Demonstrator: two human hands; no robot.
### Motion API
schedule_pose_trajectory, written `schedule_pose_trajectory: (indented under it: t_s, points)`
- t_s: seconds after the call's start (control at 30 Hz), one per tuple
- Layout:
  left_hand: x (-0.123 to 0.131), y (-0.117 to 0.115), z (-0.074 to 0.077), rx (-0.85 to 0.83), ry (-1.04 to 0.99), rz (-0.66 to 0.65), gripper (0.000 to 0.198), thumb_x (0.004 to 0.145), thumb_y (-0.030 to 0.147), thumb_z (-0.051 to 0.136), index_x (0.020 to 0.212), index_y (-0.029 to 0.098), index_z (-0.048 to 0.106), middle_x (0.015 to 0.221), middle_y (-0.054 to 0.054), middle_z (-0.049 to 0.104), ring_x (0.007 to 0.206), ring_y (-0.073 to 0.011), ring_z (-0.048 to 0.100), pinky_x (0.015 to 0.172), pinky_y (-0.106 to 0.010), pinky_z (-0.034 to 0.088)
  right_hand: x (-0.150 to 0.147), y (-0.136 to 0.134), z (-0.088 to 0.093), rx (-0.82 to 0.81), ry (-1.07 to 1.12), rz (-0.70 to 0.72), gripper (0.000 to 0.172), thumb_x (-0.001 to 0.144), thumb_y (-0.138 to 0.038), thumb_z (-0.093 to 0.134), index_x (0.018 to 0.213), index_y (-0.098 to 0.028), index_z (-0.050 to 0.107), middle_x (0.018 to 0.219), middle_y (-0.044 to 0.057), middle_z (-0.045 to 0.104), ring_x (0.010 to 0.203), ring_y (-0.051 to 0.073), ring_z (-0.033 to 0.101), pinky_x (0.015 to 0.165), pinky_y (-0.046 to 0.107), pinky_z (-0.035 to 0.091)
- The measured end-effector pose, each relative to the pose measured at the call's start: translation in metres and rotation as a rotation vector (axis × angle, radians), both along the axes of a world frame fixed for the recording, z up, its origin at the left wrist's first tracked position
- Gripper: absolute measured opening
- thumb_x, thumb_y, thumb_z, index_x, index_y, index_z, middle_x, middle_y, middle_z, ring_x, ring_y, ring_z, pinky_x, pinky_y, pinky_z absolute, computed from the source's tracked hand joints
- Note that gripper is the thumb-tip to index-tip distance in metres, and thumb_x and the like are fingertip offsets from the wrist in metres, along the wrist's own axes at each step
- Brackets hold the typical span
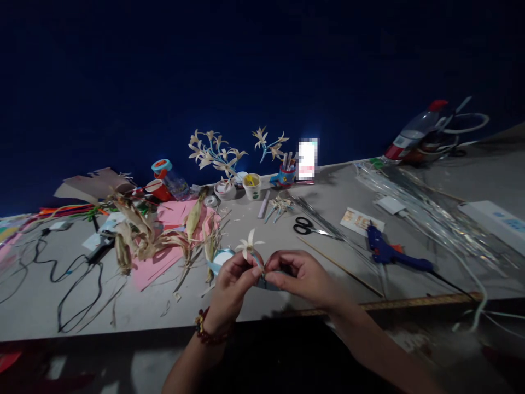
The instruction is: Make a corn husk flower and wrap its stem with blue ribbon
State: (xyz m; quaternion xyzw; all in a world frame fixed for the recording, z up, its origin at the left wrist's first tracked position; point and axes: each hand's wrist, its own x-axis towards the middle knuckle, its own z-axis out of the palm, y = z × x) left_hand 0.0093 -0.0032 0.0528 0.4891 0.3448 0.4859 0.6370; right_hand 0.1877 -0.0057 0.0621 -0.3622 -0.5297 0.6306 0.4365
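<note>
Head: flower point(249, 245), seemingly in both hands point(233, 280) point(302, 277)

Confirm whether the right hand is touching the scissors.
Apart: the head view shows grey table between the right hand and the scissors lying beyond it.

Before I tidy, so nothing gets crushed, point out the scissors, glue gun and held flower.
Scissors point(313, 230), head view: where handles meet blades.
Glue gun point(383, 251), head view: blue body.
Held flower point(248, 245), head view: pale petals.
</note>
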Motion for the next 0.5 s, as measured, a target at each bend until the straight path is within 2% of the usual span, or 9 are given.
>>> schedule_pose_trajectory:
  t_s: [0.1,0.3,0.5]
  points:
    - [-0.0003,0.0002,0.0007,0.000,0.019,0.004,0.021,0.084,0.035,0.073,0.078,0.017,0.062,0.076,-0.001,0.056,0.066,-0.0131,0.043,0.062,-0.025,0.037,0.0004,-0.0009,0.0043,0.033,-0.021,-0.017,0.020,0.078,-0.034,0.077,0.079,-0.017,0.066,0.078,0.001,0.063,0.075,0.015,0.057,0.072,0.026,0.046]
    - [-0.0017,-0.0009,0.0014,-0.007,0.000,-0.015,0.016,0.086,0.030,0.072,0.079,0.018,0.063,0.077,-0.001,0.055,0.069,-0.0131,0.043,0.065,-0.025,0.036,-0.0003,-0.0019,0.0105,0.043,-0.029,-0.026,0.024,0.077,-0.036,0.078,0.078,-0.018,0.063,0.077,0.000,0.059,0.074,0.015,0.055,0.069,0.026,0.044]
    - [-0.0007,-0.0009,0.0037,-0.009,-0.036,-0.058,0.019,0.084,0.033,0.072,0.078,0.017,0.063,0.075,-0.001,0.053,0.068,-0.0136,0.043,0.064,-0.026,0.036,-0.0018,-0.0009,0.0109,-0.092,0.088,0.022,0.042,0.066,-0.045,0.087,0.075,-0.019,0.056,0.075,-0.002,0.056,0.070,0.012,0.051,0.067,0.024,0.043]
